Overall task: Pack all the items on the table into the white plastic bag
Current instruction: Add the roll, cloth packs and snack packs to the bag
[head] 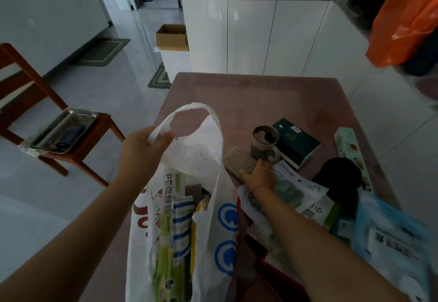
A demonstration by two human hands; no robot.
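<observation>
My left hand [144,146] grips one handle of the white plastic bag [201,157] and holds it up and open at the table's left edge. Inside the bag stand a green cling-film box [167,218], a striped packet and other items. My right hand [258,174] lies on the table, its fingers closed around the edge of a tan textured pad [239,161]. Just beyond it stand a brown mug [264,141] and a dark green box [297,144]. A printed pouch [301,191], a black round object [339,178] and a pale blue packet [391,240] lie to the right.
The pink table [256,97] runs up to white cabinets [251,36]. A long pale box [350,152] lies near the table's right edge. A wooden chair [71,140] with a metal tray stands to the left. An orange bag [403,21] hangs at the far right.
</observation>
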